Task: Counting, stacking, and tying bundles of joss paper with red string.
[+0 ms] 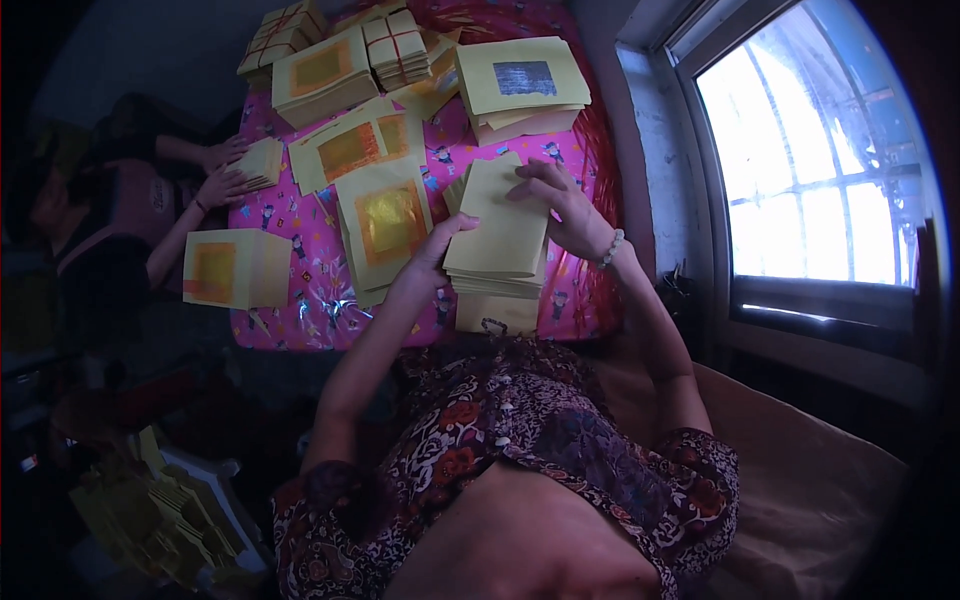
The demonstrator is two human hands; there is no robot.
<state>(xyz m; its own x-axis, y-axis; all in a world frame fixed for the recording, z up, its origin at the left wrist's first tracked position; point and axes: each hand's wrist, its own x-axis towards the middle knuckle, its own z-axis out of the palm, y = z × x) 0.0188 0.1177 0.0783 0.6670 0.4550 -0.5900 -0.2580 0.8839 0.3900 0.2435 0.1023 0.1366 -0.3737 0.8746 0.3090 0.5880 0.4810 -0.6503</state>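
Observation:
A pile of folded yellow paper sheets stands in front of me at the table's near right. My left hand grips the pile's left edge, its thumb lying over the top sheet. Over the upper right part of that sheet is my right hand, fingers apart and bent, fingertips touching the paper. A bead bracelet circles the right wrist. Left of the pile lie yellow sheets with a shiny gold square. Beneath the pile's near end, another yellow sheet reaches the table edge.
Pink patterned cloth covers the table. Thick paper stacks and string-tied bundles stand at the back. Another yellow stack sits near left. Across the left edge, a co-worker's hands touch folded papers. A window is at right.

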